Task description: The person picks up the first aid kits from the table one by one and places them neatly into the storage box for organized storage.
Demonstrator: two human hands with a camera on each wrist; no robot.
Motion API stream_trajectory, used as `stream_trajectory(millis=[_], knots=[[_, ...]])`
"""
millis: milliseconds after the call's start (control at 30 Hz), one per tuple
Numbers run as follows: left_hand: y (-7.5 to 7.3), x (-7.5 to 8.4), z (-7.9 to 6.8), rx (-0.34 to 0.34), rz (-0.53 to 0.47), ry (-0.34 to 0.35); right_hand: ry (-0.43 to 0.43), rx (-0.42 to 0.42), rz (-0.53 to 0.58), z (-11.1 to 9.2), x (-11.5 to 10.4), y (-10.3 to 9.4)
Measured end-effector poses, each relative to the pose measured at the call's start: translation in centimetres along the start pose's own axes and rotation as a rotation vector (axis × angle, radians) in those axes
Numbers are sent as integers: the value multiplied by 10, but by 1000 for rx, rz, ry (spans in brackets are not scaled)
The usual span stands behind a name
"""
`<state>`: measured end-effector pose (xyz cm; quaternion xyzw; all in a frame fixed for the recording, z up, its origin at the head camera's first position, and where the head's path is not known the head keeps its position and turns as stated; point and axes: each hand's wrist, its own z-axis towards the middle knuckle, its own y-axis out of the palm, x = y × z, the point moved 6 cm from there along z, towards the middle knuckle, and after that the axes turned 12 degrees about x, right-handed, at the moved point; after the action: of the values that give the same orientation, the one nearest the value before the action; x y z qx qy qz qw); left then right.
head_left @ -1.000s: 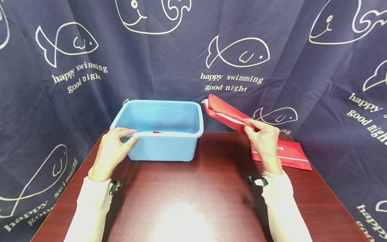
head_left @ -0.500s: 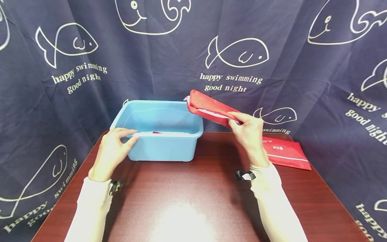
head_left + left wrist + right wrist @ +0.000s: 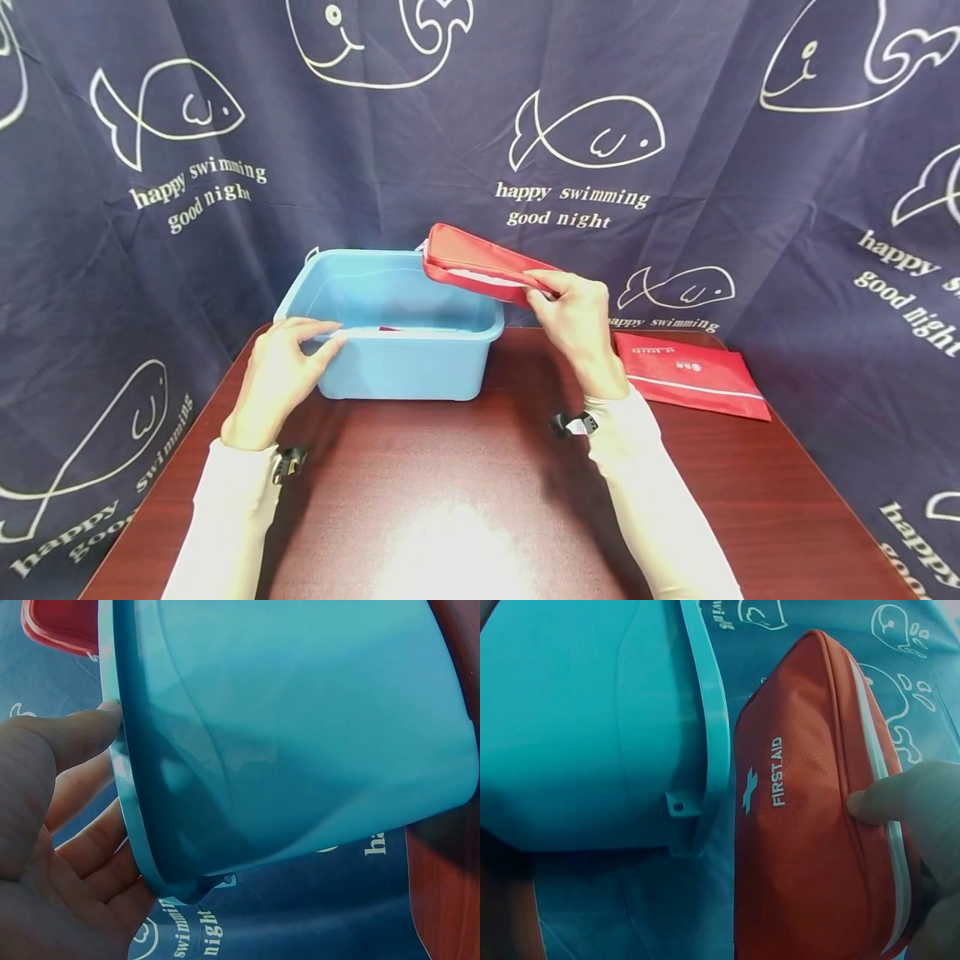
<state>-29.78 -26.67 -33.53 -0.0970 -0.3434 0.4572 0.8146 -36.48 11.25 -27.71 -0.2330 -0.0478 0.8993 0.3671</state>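
Observation:
My right hand (image 3: 573, 321) pinches a red first aid pouch (image 3: 480, 254) by its near end, thumb on one face. The pouch is tilted, its far end overlapping the right part of the bin's opening in the head view. White "FIRST AID" lettering and a pale zip show on the pouch (image 3: 795, 795) in the right wrist view. At the left, my left hand (image 3: 281, 375) grips the near left rim of a light blue plastic bin (image 3: 405, 367), thumb and fingers on opposite sides of it. A small red patch (image 3: 390, 328) shows inside the bin; the rest is hidden behind the front wall.
A flat red packet (image 3: 690, 375) with a white stripe lies at the right side of the dark red-brown table (image 3: 450, 467). A navy curtain (image 3: 420, 150) with fish drawings hangs close behind the bin and along both sides.
My right hand has carried the first aid pouch leftward, from right of the bin to over its right side. More of the flat red packet is uncovered. The left hand and bin stay put.

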Motion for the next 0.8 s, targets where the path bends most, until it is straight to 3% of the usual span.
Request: stream_trajectory(millis=[800], knots=[[-1,0,-2,7,-9,0,-50,-16,66,4,-38,36]])
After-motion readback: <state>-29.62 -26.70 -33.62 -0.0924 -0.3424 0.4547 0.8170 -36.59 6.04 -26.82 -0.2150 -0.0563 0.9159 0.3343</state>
